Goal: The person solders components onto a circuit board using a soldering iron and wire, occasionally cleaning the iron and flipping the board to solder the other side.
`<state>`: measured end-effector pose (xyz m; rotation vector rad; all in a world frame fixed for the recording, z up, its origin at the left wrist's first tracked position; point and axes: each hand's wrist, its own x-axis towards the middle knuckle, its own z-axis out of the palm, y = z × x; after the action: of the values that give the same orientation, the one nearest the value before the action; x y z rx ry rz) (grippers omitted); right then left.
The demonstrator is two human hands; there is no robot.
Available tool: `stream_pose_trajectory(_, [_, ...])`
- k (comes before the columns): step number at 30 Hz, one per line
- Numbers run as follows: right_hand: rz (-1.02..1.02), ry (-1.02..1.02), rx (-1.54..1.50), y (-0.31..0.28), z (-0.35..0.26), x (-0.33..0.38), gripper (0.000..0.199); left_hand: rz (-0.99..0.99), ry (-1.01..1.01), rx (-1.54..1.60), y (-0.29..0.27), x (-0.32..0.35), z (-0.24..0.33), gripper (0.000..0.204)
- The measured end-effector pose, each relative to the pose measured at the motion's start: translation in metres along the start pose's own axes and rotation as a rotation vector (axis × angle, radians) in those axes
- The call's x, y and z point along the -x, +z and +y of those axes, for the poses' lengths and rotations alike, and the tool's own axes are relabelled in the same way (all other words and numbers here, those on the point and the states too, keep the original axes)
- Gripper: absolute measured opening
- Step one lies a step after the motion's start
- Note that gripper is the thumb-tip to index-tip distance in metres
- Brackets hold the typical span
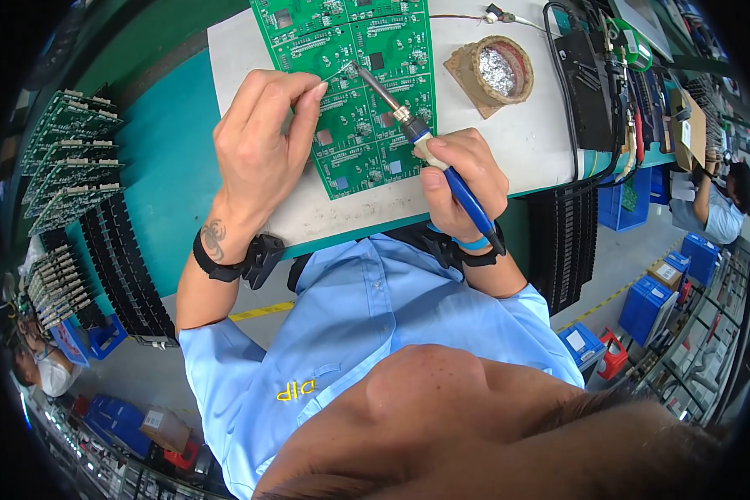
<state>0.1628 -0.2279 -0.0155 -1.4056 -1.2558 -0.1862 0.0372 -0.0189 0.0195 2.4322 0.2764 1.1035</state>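
My right hand point(467, 182) is wrapped round the blue handle of a soldering iron point(458, 190). The iron slants up and to the left, its tip at a green circuit board panel point(350, 133) that lies on a white work surface. My left hand point(262, 137) is over the panel's left side, thumb and forefinger pinched on a thin solder wire point(338, 73) that runs toward the iron's tip. Chips and connectors repeat across the panel's sections. Whether tip and wire touch is too small to tell.
Right of the panel stands a round brown pot point(498, 71) with silvery scraps inside. Cables and a black tool holder point(585, 92) are farther right. Upright circuit boards point(73, 158) fill racks at the left. Blue bins point(647, 307) and other people are beyond the bench.
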Motion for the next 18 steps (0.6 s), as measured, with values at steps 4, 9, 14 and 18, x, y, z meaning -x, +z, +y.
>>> stream_pose_trajectory(4, [0.011,0.001,-0.004,-0.004,-0.002,0.000,0.026,0.007,0.001,0.000,0.000,-0.001,0.000,0.011])
stream_pose_trajectory(9, [0.030,-0.002,0.002,-0.008,-0.003,-0.003,0.025,0.036,-0.046,0.015,0.000,-0.002,0.002,0.012])
stream_pose_trajectory(14, [-0.004,0.012,0.034,-0.005,-0.005,-0.014,0.026,0.033,-0.030,-0.027,0.001,-0.007,0.000,0.011])
stream_pose_trajectory(18, [-0.013,0.013,0.028,-0.002,-0.003,-0.016,0.026,0.037,0.015,-0.019,0.002,-0.009,-0.001,0.010])
